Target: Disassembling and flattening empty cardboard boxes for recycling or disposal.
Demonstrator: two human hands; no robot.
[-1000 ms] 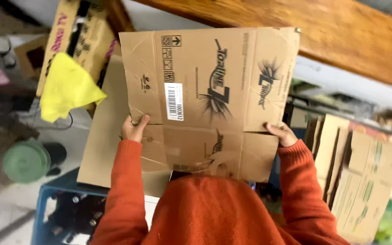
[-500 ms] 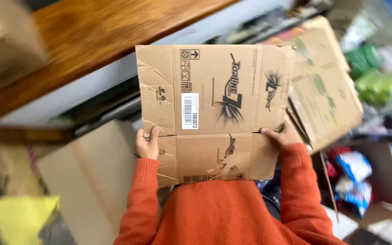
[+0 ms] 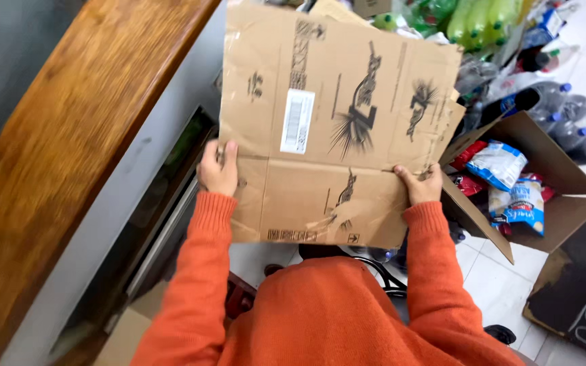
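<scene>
Fingers (image 3: 228, 150) still gripping flattened carton (image 3: 337, 102), snack box (image 3: 530, 183) newly beside

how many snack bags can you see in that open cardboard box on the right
3 that are clear: a white and blue snack bag at the top, another below it, and a red bag at the left of the open box. More may be hidden beneath them or behind the flattened carton.

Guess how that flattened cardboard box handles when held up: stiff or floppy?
The flattened cardboard box probably stays fairly stiff: it spans flat between left hand and right hand without sagging. It likely hinges at the visible crease between the hands. Probably light, as each hand only pinches an edge.
</scene>
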